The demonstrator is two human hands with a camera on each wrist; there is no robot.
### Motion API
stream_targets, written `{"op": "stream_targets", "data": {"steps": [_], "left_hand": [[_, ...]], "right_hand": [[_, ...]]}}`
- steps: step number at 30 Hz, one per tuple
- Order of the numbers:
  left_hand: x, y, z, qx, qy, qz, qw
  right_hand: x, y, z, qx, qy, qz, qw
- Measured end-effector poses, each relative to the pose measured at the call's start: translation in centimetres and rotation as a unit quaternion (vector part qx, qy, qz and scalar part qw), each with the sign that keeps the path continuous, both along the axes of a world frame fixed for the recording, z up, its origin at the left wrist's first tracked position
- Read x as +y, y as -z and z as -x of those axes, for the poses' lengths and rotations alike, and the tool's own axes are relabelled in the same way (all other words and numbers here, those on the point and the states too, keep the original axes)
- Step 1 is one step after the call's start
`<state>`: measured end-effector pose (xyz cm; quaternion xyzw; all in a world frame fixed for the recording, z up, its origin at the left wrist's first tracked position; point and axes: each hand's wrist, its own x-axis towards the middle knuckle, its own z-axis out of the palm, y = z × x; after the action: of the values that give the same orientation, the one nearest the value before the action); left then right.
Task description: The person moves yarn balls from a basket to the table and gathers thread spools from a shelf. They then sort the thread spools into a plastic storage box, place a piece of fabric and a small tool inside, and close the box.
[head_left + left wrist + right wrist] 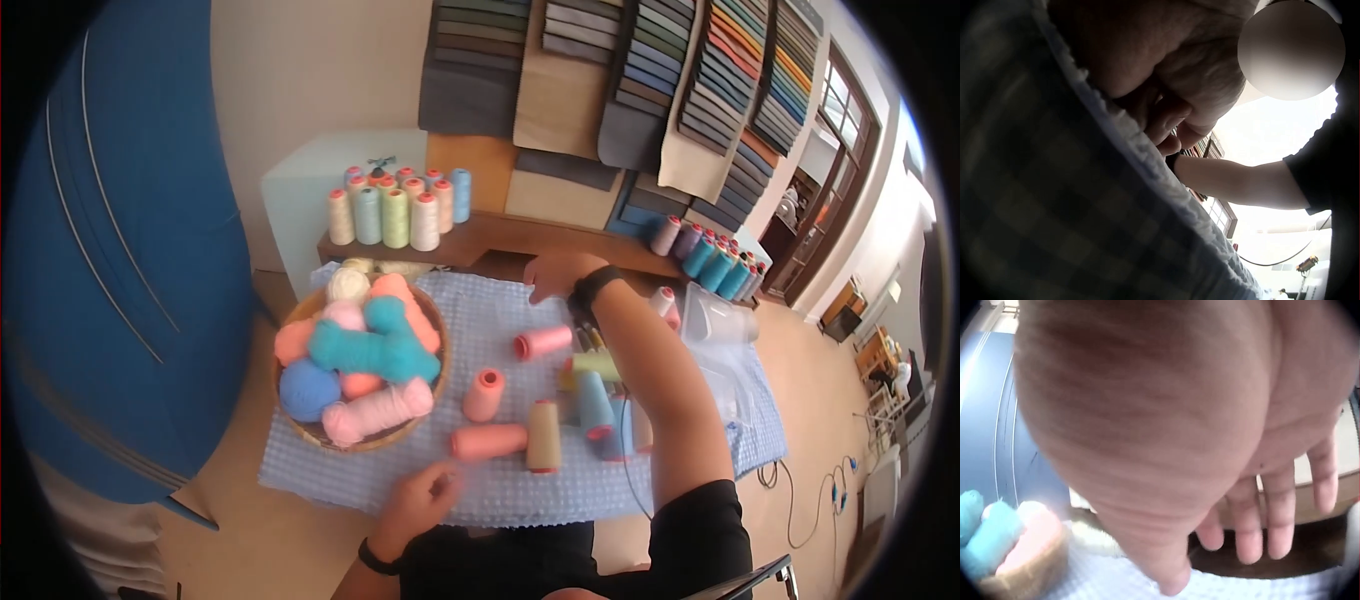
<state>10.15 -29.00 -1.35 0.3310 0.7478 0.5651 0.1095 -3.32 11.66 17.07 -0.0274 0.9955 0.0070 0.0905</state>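
My right hand (566, 274) reaches to the table's far side, beside the wooden shelf. In the right wrist view its fingers (1249, 531) are extended and hold nothing. My left hand (418, 498) is at the near edge of the checked cloth (330, 475), fingers loosely curled with nothing between them. Just beyond it lies a coral thread cone (488, 441), with another coral cone (484, 398) standing behind. A pink cone (543, 342) lies nearer the right hand. To the right are a beige cone (543, 437), a light-blue cone (594, 400) and a yellow-green cone (597, 368).
A round basket (385, 441) holding several yarn skeins stands on the left. Clear plastic containers (715, 325) sit at the right. Several upright cones (396, 220) stand on the wooden shelf (560, 238). A thin cable (627, 460) crosses near the right forearm.
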Motion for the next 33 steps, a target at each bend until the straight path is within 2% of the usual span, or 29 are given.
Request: {"op": "stream_targets", "data": {"steps": [3, 6, 11, 13, 16, 18, 21, 25, 29, 33], "left_hand": [[0.2, 0.2, -0.1, 0.029, -0.011, 0.001, 1.0], [0.4, 0.1, -0.2, 0.035, -0.021, 0.008, 0.999], [0.5, -0.2, -0.3, 0.035, -0.032, 0.016, 0.999], [0.5, -0.4, -0.4, 0.035, -0.035, 0.016, 0.999], [0.6, -0.4, -0.3, 0.048, -0.035, 0.018, 0.998], [0.7, -0.6, -0.4, 0.046, -0.035, 0.014, 0.998], [0.7, -0.8, -0.5, 0.04, -0.036, 0.015, 0.998], [0.4, -0.6, -0.2, 0.041, -0.028, 0.029, 0.998], [0.3, -0.9, -0.2, 0.043, -0.023, 0.027, 0.998], [0.1, -0.1, 0.0, 0.05, -0.013, 0.024, 0.998]], "right_hand": [[0.6, 3.1, -2.6, -0.096, 0.037, 0.037, 0.994], [1.4, 5.8, -3.8, -0.122, 0.03, 0.046, 0.991], [2.3, 7.6, -5.6, -0.118, 0.028, -0.012, 0.993], [2.6, 8.2, -6.0, -0.089, 0.021, 0.004, 0.996], [2.4, 7.5, -6.5, -0.08, 0.027, 0.036, 0.996], [0.9, 4.7, -7.5, -0.097, 0.051, 0.062, 0.992], [0.1, 1.2, -8.5, -0.061, 0.067, 0.064, 0.994], [2.7, -0.2, -6.8, 0.04, 0.05, 0.129, 0.99], [2.7, -2.9, -4.2, 0.109, 0.048, 0.172, 0.978], [3.2, -2.5, 0.7, 0.183, 0.065, 0.159, 0.968]]}}
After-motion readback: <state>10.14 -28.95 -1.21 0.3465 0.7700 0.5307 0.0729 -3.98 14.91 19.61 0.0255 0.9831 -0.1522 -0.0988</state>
